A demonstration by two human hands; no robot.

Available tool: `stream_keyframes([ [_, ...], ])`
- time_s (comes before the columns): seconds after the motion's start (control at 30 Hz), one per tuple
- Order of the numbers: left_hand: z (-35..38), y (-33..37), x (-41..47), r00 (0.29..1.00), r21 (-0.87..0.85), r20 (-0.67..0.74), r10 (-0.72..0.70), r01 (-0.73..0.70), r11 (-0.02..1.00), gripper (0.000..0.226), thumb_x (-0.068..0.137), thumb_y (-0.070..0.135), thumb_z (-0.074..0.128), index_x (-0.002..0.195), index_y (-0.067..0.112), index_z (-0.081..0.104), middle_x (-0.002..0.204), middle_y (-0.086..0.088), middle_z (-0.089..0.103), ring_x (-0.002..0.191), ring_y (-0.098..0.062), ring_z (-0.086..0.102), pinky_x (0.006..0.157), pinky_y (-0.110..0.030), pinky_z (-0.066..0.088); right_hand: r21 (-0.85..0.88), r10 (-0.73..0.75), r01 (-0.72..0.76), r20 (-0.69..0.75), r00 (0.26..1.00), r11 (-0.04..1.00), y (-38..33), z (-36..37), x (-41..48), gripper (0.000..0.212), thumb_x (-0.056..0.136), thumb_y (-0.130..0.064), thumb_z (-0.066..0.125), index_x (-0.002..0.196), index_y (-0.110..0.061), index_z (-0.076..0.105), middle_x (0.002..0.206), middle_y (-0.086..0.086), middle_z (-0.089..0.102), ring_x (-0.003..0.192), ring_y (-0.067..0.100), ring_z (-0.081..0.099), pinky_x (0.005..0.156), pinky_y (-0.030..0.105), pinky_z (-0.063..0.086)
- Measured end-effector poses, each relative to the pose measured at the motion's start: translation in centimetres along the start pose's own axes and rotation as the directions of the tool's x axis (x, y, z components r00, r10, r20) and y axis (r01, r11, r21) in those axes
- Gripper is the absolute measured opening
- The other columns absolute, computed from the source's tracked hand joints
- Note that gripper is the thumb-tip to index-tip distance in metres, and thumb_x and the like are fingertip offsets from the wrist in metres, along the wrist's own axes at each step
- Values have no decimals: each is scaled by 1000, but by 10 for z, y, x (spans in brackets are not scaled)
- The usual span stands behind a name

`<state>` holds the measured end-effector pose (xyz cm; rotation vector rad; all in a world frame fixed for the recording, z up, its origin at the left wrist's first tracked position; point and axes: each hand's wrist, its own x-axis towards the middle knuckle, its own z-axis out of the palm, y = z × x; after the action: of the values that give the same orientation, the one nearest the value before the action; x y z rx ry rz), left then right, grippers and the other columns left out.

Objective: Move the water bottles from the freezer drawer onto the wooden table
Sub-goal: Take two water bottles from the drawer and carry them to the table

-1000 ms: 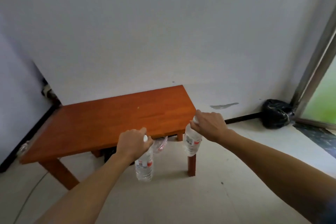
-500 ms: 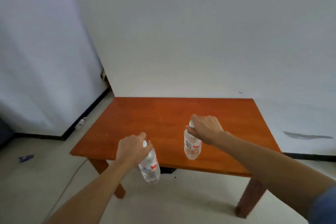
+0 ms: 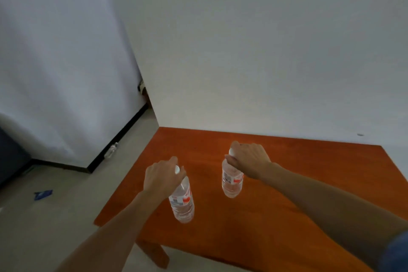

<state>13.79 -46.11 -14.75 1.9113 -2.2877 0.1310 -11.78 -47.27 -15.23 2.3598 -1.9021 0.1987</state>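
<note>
Two pale walls meet in a corner: a white wall [image 3: 242,51] behind the table and a bluish wall [image 3: 55,62] on the left, with a dark baseboard along its foot. A grey floor [image 3: 55,216] spreads below them. The wooden table [image 3: 287,216], reddish-brown, stands with its far edge against the white wall, and one table leg [image 3: 154,254] shows under its near left corner.

Both bare forearms reach in over the table's near edge, and a blue sleeve [image 3: 397,254] shows at the right arm's upper end. The left hand [image 3: 162,178] is above the table's left edge, its fingers curled tightly round the neck of the left bottle [image 3: 182,203]. This clear bottle, with a red and white label, hangs tilted, its base swung toward the near edge. The right hand [image 3: 248,160] is over the middle of the tabletop, fingers bunched together and clamped on the top of the right bottle [image 3: 231,183], which hangs almost upright. I cannot tell whether either bottle's base touches the wood. The two bottles are apart.

A white left cap [image 3: 177,169] peeks out between the left thumb and forefinger, and the right cap [image 3: 231,151] shows beside the right knuckles.

On the floor lie a blue scrap [image 3: 43,194] and, against the baseboard, a small clear object [image 3: 111,150] too blurred to identify.
</note>
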Motion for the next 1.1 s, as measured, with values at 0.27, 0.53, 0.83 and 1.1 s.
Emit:
stream_keyframes([
  [0.27, 36, -62, 156, 981, -167, -12, 193, -192, 967, 24, 96, 44, 45, 97, 21, 51, 84, 8, 55, 69, -7, 52, 59, -18, 39, 123, 146, -148, 30, 989, 981, -18, 32, 121, 39, 99, -49, 36, 115, -15, 48, 106, 1, 62, 72, 13, 54, 59, 24, 41],
  [0.53, 76, -73, 282, 947, -260, 97, 305, -272, 927, 21, 98, 27, 48, 115, 15, 48, 113, -5, 46, 83, -14, 56, 69, -24, 54, 252, 198, -202, 38, 979, 946, -7, 62, 227, 34, 101, -39, 39, 123, -14, 45, 117, 7, 59, 93, 20, 62, 77, 29, 53],
  [0.83, 132, -58, 359, 914, -293, 217, 342, -273, 916, 22, 96, 20, 52, 118, 14, 48, 120, -8, 44, 93, -19, 60, 78, -28, 56, 285, 137, -176, 152, 979, 942, 16, 125, 307, 38, 100, -39, 43, 129, -15, 43, 125, 9, 55, 102, 22, 60, 85, 32, 51],
  [1.1, 147, -62, 380, 914, -358, 172, 368, -290, 887, 26, 97, 24, 51, 121, 16, 47, 125, -6, 46, 103, -20, 60, 85, -24, 52, 237, 128, -156, 127, 984, 959, 13, 142, 333, 40, 98, -43, 44, 129, -18, 42, 122, 6, 55, 101, 20, 59, 83, 32, 51],
])
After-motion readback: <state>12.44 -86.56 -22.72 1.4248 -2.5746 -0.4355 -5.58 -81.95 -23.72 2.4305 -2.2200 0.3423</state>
